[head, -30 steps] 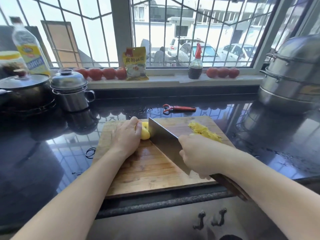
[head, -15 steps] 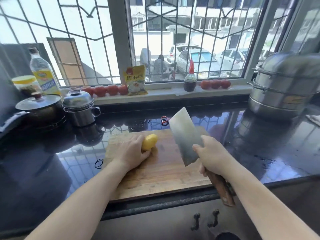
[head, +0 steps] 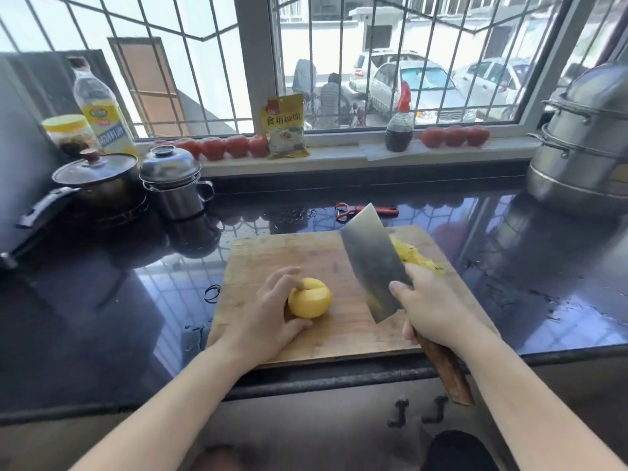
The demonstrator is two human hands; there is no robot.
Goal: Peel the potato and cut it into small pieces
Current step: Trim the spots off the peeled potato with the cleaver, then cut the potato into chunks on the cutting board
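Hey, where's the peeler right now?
The red peeler lies on the dark counter just beyond the cutting board's far edge, partly hidden behind the raised cleaver.

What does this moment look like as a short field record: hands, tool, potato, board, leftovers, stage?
left hand: grips the potato on the cutting board
right hand: holds the cleaver by its wooden handle
cleaver: lifted clear of the board, blade tilted, to the right of the potato and not touching it
potato: peeled, yellow, with a visible cut line across the top
peelings: piled at the board's far right, partly behind the blade
peeler: red, on the counter beyond the board
stage: peeling done, cutting under way
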